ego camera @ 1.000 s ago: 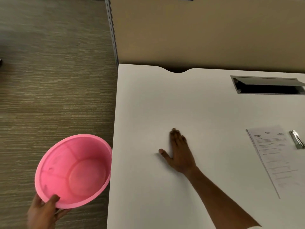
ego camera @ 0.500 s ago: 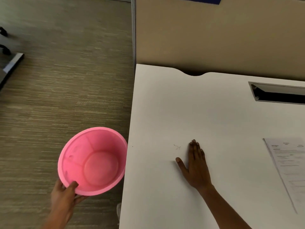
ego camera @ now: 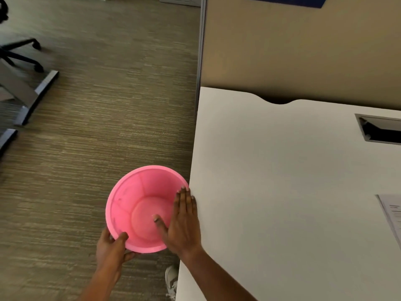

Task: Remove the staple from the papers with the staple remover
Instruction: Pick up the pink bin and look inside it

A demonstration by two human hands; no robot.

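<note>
My left hand (ego camera: 112,248) grips the near rim of a pink bucket (ego camera: 138,205), held below the left edge of the white desk (ego camera: 282,181). My right hand (ego camera: 182,224) is flat and open, fingers together, reaching past the desk's left edge over the bucket's mouth. Only a corner of the printed papers (ego camera: 392,213) shows at the right border. The staple remover is out of view, and I cannot make out the staple.
A beige partition (ego camera: 303,51) backs the desk, with a cable slot (ego camera: 379,131) at the far right. Carpeted floor lies to the left, with a chair base (ego camera: 21,53) and a metal desk leg (ego camera: 32,94). A shoe (ego camera: 171,279) shows below the bucket.
My right hand has swept left across the desk to its edge and over the bucket. The bucket has come up against the desk edge. The view has swung left, hiding the staple remover.
</note>
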